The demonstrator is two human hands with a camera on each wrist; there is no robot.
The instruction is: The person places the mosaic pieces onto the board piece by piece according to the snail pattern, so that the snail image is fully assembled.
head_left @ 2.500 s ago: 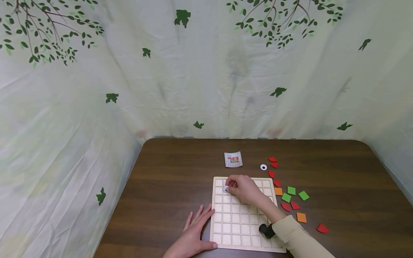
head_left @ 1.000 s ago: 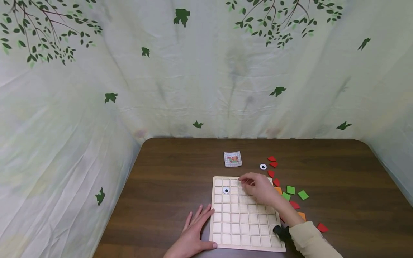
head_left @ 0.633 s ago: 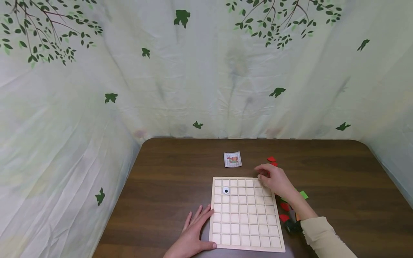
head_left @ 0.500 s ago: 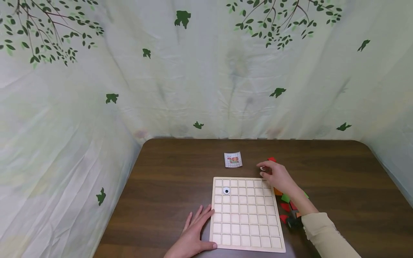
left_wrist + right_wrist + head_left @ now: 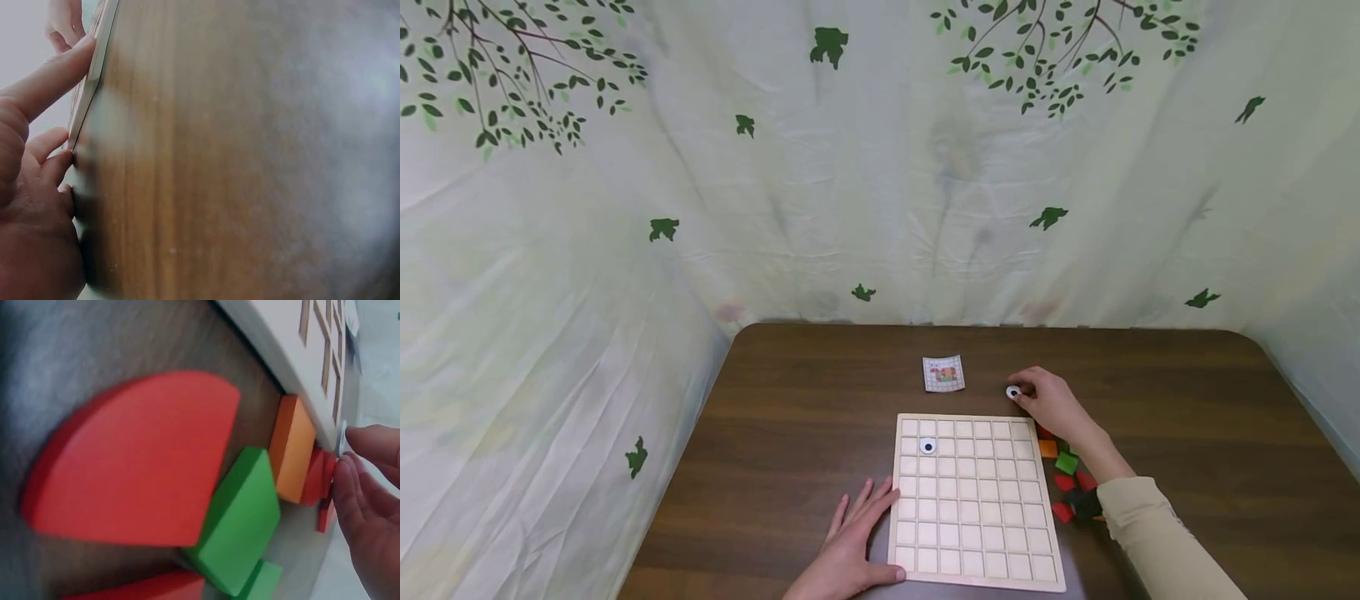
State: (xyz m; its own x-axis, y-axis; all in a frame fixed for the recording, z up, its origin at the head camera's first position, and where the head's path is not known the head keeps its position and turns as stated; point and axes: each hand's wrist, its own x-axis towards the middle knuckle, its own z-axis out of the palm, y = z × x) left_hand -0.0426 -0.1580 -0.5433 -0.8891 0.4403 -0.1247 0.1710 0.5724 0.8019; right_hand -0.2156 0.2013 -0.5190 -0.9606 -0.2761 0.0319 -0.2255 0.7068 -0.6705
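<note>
My right hand [image 5: 1060,407] is beyond the far right corner of the pale wooden grid board [image 5: 970,533]. Its thumb and fingertips pinch a white disc with a black dot, an eye piece [image 5: 1012,392], seen as a thin pale edge in the right wrist view. A second eye piece [image 5: 928,447] sits in the board's second row, near the left side. My left hand [image 5: 853,550] lies at the board's left edge, fingers stretched along it and thumb at the near corner. The left wrist view shows those fingers [image 5: 53,78] touching the board's side.
A small printed picture card [image 5: 943,374] lies behind the board. Right of the board are red quarter-round pieces [image 5: 137,462], green squares [image 5: 240,519] and orange squares [image 5: 294,450], partly hidden by my right arm. A pale leaf-patterned curtain [image 5: 880,167] hangs behind the brown table [image 5: 797,392].
My right hand let go of the first eye piece on the board, moved right and back, and took hold of the second one on the table. My left hand stayed put.
</note>
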